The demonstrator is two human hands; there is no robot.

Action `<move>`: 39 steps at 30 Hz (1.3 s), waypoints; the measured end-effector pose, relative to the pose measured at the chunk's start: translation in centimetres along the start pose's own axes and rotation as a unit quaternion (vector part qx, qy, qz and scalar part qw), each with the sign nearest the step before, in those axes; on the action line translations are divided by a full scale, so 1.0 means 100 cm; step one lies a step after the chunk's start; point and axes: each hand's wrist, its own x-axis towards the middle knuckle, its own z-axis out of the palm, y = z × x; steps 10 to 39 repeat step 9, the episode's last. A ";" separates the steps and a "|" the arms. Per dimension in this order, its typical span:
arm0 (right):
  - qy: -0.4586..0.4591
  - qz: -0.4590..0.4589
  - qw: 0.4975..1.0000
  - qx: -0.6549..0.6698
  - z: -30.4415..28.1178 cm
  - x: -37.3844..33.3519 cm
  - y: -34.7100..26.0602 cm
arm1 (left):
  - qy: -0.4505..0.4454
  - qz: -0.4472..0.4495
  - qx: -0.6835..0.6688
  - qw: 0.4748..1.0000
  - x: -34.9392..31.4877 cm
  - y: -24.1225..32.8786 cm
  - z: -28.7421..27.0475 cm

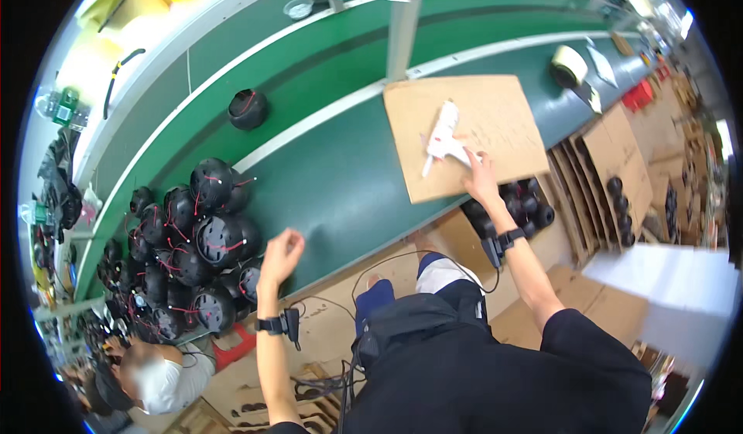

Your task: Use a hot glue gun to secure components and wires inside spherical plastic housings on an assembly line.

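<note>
A white glue gun (443, 133) lies on a flat brown cardboard sheet (495, 109) on the green bench. My right hand (483, 178) is at the end of its handle, with the fingers closed about it. My left hand (282, 257) hovers over the bench's near edge, fingers curled in and nothing visible in them. Left of that hand is a pile of round black housings (220, 240) with thin red wires. One more black housing (248, 109) sits alone farther back on the green belt.
A tape roll (569, 66) stands at the bench's far right. Below the cardboard, a box holds several black round parts (528, 205). Cardboard dividers (576, 178) stand to the right. A co-worker (166, 376) sits at lower left beside a red stool (234, 347).
</note>
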 end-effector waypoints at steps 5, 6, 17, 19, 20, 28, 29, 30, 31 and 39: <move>-0.072 0.004 0.996 -0.048 0.040 0.079 -0.004 | 0.245 -0.054 -0.023 0.968 0.157 -0.012 -0.024; -0.093 -0.015 0.994 -0.056 0.042 0.085 -0.011 | 0.327 -0.052 0.014 0.943 0.182 -0.025 -0.036; -0.104 -0.013 0.994 -0.002 0.052 0.089 -0.009 | 0.468 -0.063 0.125 0.873 0.270 -0.082 -0.071; -0.104 -0.013 0.994 -0.002 0.052 0.089 -0.009 | 0.468 -0.063 0.125 0.873 0.270 -0.082 -0.071; -0.104 -0.013 0.994 -0.002 0.052 0.089 -0.009 | 0.468 -0.063 0.125 0.873 0.270 -0.082 -0.071; -0.104 -0.013 0.994 -0.002 0.052 0.089 -0.009 | 0.468 -0.063 0.125 0.873 0.270 -0.082 -0.071; -0.104 -0.013 0.994 -0.002 0.052 0.089 -0.009 | 0.468 -0.063 0.125 0.873 0.270 -0.082 -0.071; -0.104 -0.013 0.994 -0.002 0.052 0.089 -0.009 | 0.468 -0.063 0.125 0.873 0.270 -0.082 -0.071; -0.104 -0.013 0.994 -0.002 0.052 0.089 -0.009 | 0.468 -0.063 0.125 0.873 0.270 -0.082 -0.071; -0.104 -0.013 0.994 -0.002 0.052 0.089 -0.009 | 0.468 -0.063 0.125 0.873 0.270 -0.082 -0.071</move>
